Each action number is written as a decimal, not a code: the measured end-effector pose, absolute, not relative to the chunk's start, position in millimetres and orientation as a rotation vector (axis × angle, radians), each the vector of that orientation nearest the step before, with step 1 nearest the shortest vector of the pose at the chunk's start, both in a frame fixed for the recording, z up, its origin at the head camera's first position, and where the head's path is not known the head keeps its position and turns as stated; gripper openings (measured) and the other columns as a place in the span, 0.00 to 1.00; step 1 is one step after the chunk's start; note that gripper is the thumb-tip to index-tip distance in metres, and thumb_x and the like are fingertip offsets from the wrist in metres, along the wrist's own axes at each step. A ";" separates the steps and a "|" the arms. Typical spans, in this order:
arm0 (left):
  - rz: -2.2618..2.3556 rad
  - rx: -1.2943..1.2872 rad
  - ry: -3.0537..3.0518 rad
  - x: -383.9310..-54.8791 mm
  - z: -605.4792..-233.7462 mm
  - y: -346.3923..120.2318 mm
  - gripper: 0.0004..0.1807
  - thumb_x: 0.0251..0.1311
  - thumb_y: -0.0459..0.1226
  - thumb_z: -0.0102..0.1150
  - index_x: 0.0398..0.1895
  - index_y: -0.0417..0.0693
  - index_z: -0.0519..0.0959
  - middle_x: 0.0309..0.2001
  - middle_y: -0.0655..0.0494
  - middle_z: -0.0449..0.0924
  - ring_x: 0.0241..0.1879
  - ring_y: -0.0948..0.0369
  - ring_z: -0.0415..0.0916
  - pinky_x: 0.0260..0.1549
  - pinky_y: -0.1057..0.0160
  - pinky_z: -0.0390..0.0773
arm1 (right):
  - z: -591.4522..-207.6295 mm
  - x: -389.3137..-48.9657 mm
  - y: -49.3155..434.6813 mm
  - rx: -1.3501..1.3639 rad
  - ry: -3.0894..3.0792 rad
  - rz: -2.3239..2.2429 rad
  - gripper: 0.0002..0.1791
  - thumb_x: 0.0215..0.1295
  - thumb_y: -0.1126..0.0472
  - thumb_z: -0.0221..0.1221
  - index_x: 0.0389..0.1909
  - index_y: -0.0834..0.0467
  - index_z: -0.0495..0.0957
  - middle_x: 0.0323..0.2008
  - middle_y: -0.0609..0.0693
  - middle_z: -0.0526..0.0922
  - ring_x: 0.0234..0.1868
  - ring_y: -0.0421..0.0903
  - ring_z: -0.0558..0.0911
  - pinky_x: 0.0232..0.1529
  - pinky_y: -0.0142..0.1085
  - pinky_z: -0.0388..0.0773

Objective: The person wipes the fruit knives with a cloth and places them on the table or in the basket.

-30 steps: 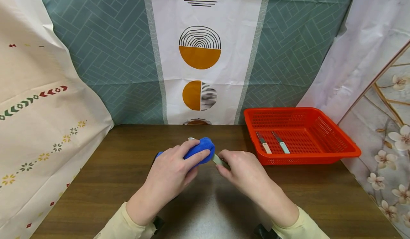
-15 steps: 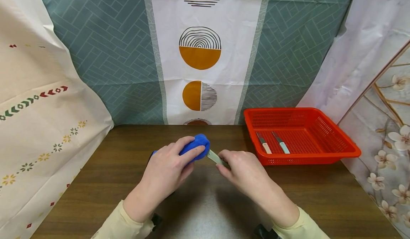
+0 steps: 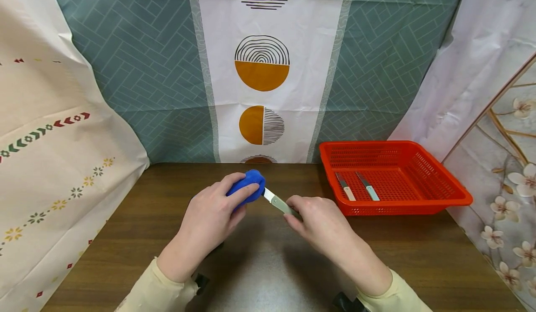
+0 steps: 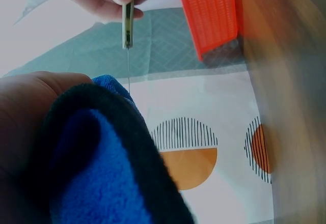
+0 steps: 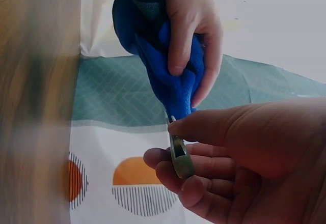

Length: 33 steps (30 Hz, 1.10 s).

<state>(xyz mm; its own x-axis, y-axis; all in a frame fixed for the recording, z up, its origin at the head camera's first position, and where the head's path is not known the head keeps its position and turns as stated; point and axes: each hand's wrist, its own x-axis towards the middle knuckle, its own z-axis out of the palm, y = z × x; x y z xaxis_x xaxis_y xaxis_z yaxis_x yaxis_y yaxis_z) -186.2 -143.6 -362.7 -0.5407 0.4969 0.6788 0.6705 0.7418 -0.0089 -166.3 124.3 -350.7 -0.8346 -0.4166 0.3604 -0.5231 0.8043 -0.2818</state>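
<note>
My right hand (image 3: 320, 221) grips a folding knife (image 3: 281, 204) by its pale green handle, the blade pointing up and left. A blue cloth (image 3: 248, 187) is bunched in my left hand (image 3: 213, 214), its fingers and thumb pinching it around the blade's outer part. A short stretch of bare blade shows between cloth and handle. In the left wrist view the cloth's dark edge (image 4: 127, 147) fills the foreground, and the thin blade (image 4: 129, 71) runs down into it. In the right wrist view the green handle (image 5: 179, 155) lies between thumb and fingers.
On the right of the brown table (image 3: 176, 186) stands a red plastic basket (image 3: 395, 207). Inside lie two more small knives, one with a pinkish handle (image 3: 349, 193) and one with a pale blue handle (image 3: 371, 192). Patterned cloths (image 3: 159, 70) hang behind and at both sides.
My left hand and the blue cloth have slid up and left along the blade, away from the handle, uncovering part of the blade. The right hand has stayed nearly still.
</note>
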 end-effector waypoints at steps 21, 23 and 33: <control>-0.323 -0.801 -2.287 -194.4 -357.2 -162.9 0.28 0.59 0.33 0.80 0.65 0.56 0.88 0.65 0.44 0.81 0.53 0.45 0.88 0.44 0.45 0.91 | -351.0 -166.5 128.7 0.708 -2.655 0.511 0.10 0.64 0.63 0.79 0.40 0.57 0.87 0.21 0.38 0.74 0.19 0.37 0.68 0.20 0.33 0.66; -0.325 -0.795 -2.285 -194.3 -356.7 -163.8 0.29 0.60 0.33 0.79 0.66 0.56 0.88 0.65 0.44 0.81 0.52 0.45 0.88 0.44 0.45 0.91 | -350.8 -166.4 128.9 0.706 -2.655 0.513 0.10 0.64 0.63 0.79 0.40 0.56 0.87 0.20 0.38 0.73 0.19 0.37 0.68 0.19 0.33 0.66; -0.348 -0.851 -2.246 -186.5 -353.7 -152.6 0.29 0.60 0.34 0.79 0.66 0.57 0.88 0.67 0.44 0.81 0.54 0.44 0.88 0.47 0.45 0.91 | -350.5 -166.8 126.7 0.683 -2.699 0.512 0.10 0.65 0.62 0.78 0.41 0.57 0.87 0.21 0.39 0.74 0.20 0.37 0.69 0.20 0.33 0.67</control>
<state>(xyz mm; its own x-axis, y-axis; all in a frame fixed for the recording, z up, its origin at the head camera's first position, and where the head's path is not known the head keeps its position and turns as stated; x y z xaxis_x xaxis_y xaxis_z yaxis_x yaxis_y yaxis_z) -186.5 -152.6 -353.7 -0.5396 0.4757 0.6946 0.6635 0.7482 0.0030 -166.8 126.7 -350.5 -0.8387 -0.3936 0.3764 -0.5041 0.8225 -0.2632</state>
